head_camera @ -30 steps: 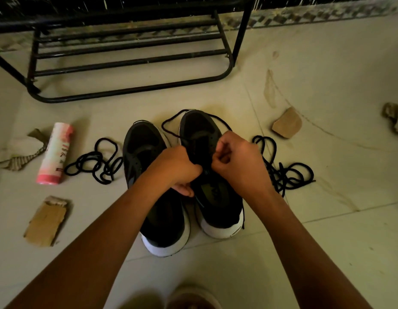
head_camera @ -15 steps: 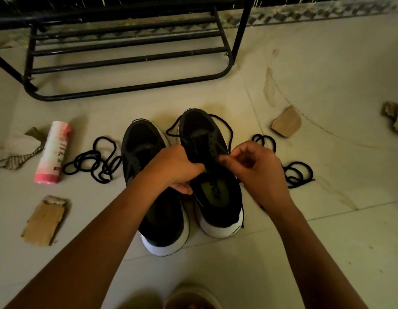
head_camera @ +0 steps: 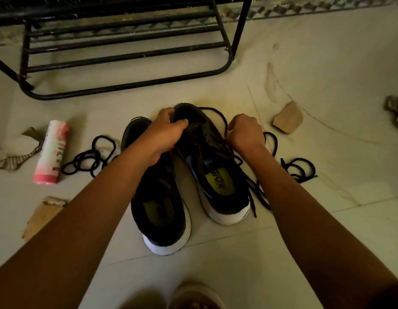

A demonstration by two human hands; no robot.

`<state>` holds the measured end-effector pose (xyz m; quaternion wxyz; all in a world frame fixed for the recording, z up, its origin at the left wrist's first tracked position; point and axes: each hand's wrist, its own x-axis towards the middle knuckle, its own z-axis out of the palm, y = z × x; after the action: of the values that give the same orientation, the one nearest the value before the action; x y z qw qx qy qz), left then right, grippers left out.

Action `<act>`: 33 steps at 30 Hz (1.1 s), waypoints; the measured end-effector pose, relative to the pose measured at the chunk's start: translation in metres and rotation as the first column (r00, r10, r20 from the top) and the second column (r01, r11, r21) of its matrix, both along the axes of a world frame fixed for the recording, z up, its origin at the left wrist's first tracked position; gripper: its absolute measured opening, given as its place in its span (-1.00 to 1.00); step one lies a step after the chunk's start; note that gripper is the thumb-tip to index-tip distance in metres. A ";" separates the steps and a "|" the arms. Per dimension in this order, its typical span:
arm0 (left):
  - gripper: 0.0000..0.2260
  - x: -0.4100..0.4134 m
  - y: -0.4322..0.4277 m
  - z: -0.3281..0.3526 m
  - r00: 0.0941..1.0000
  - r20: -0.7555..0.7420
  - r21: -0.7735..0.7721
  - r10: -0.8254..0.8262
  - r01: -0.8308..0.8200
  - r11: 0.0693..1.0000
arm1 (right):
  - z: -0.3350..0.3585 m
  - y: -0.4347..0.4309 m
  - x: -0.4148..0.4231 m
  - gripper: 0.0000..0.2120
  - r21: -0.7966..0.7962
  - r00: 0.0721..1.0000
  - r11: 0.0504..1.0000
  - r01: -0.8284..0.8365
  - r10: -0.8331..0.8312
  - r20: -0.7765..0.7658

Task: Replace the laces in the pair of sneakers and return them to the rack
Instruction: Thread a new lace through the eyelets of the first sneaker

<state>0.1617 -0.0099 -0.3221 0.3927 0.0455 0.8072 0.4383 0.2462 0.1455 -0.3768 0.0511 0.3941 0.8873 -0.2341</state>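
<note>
The right sneaker [head_camera: 216, 175] sits tilted at frame centre on the floor [head_camera: 327, 219], just beside the left sneaker [head_camera: 160, 210]. The left grip [head_camera: 164, 132] curls over its toe. The right grip [head_camera: 246, 132], on its right side, pinches a black lace [head_camera: 216, 110]. A loose lace [head_camera: 91, 157] lies further left, and the rack [head_camera: 126, 83] stands at upper left.

Two black sneakers [head_camera: 158, 210] [head_camera: 216, 175], two black laces [head_camera: 86, 161] [head_camera: 292, 173], one metal rack [head_camera: 126, 86], one pink can [head_camera: 51, 152], two hands [head_camera: 167, 134] [head_camera: 246, 134].

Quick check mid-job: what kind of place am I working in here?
Likely a home entryway or hallway: a black metal shoe rack, pale floor tiles, and sneakers standing on the floor before it.
</note>
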 end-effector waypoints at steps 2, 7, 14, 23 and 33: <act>-0.78 -0.003 0.003 -0.001 0.997 -0.004 0.059 0.075 -0.074 0.996 | 0.002 0.003 0.001 -0.73 -0.057 1.000 0.998 -0.006 0.006 0.009; -0.75 -0.009 0.006 0.004 0.944 -0.331 0.095 0.005 0.028 0.995 | 0.019 0.008 0.011 -0.84 -0.562 0.905 0.812 0.155 -0.345 -0.248; -0.74 -0.005 0.002 -0.002 0.817 -0.572 0.138 -0.077 0.188 0.972 | 0.065 0.008 0.010 -0.89 -0.672 0.807 0.738 0.061 -0.432 -0.401; -0.59 0.004 0.006 0.023 0.621 -0.732 0.006 -0.282 0.420 0.908 | 0.094 -0.021 -0.009 -0.88 -0.231 0.875 0.886 -0.401 0.297 -0.382; -0.96 -0.021 -0.016 0.026 0.866 -0.484 0.266 0.128 0.007 0.964 | 0.085 0.019 0.026 -0.79 -0.205 0.907 0.921 -0.331 0.251 -0.338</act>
<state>0.1405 -0.0256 -0.2959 0.1486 0.1819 0.8176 0.5256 0.2720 0.1647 -0.2922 -0.0012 0.2051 0.8954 -0.3952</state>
